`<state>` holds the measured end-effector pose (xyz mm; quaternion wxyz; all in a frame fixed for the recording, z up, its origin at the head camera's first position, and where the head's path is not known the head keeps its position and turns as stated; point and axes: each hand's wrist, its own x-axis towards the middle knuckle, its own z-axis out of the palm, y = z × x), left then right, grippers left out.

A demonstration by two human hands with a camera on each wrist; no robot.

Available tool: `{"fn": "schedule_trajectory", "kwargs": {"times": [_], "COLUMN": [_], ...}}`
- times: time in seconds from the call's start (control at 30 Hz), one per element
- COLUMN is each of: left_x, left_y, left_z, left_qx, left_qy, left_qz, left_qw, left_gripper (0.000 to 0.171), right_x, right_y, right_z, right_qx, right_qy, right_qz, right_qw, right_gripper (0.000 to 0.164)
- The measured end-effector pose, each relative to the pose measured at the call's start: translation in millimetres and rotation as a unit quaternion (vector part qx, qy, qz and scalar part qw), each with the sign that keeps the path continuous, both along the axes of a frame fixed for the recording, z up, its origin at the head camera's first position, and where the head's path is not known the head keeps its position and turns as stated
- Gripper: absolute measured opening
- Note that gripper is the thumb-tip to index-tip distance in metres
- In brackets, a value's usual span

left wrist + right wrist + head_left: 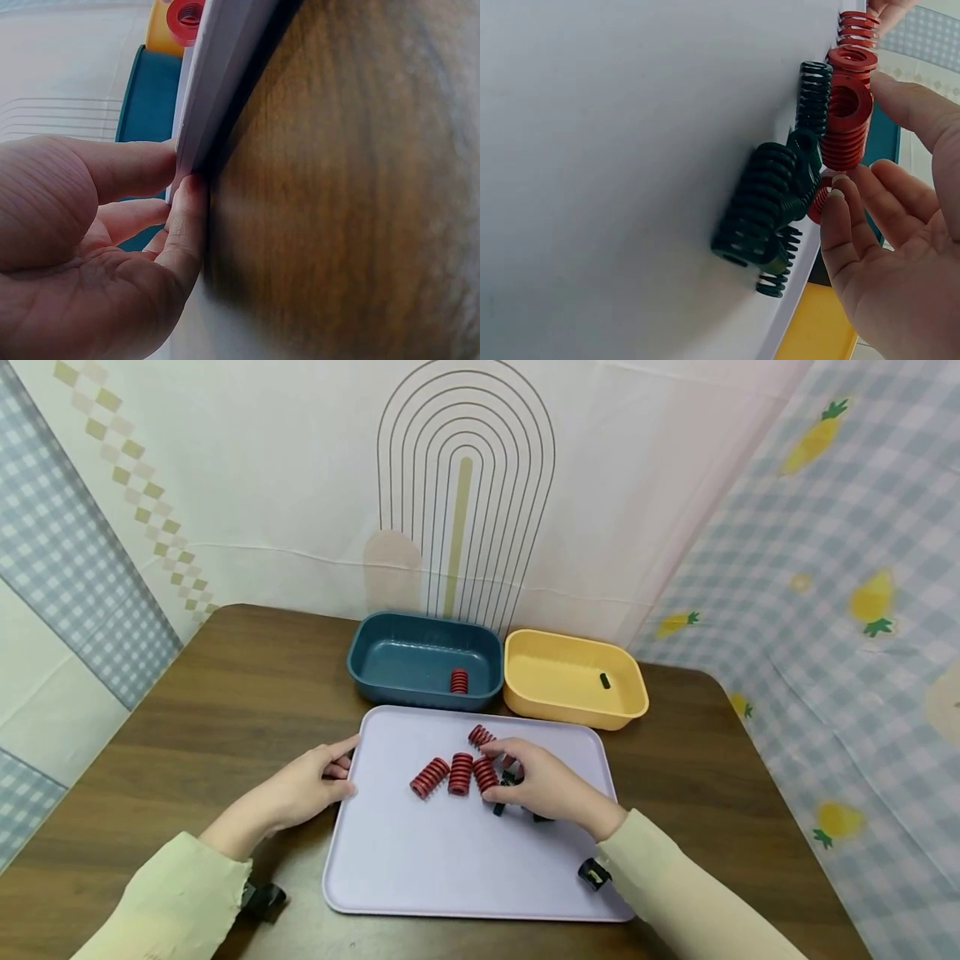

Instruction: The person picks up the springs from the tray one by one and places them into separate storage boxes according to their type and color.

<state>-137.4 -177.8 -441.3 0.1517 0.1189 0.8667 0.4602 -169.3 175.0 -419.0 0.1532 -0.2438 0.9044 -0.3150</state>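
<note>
At the left edge of the lilac tray (pixel 420 868), my left hand (pixel 311 785) pinches the rim; the left wrist view shows its thumb (pixel 142 165) and a fingertip on either side of it. My right hand (pixel 551 781) has thumb and fingers around a red coil spring (pixel 846 131) on the tray. Two more red springs, a middle one (pixel 461 774) and a tilted left one (pixel 430 777), lie beside it, and another red spring (pixel 480 736) lies behind. Dark green springs (pixel 757 199) of differing sizes sit in a cluster under the right hand, partly hidden in the head view.
Behind the tray stand a blue bin (pixel 420 697) with one red spring (pixel 459 681) inside and a yellow bin (pixel 573 706) with a small dark green spring (pixel 605 681). A black object (pixel 594 874) shows by the right cuff. The wooden table (pixel 225 693) surrounds the tray.
</note>
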Motion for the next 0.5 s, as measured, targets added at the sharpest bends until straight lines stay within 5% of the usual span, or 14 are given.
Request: {"fn": "schedule_trajectory", "kwargs": {"times": [0.5], "left_x": [-0.1], "left_y": [-0.7], "left_z": [0.1], "left_qx": [0.002], "left_qy": [-0.005], "left_qz": [0.003], "left_qw": [1.0000], "left_gripper": [0.069], "right_x": [0.1], "right_y": [-3.6], "right_z": [-2.7], "right_qx": [0.023], "right_qy": [-0.003], "right_qz": [0.015], "right_qw": [1.000], "right_gripper": [0.063]}}
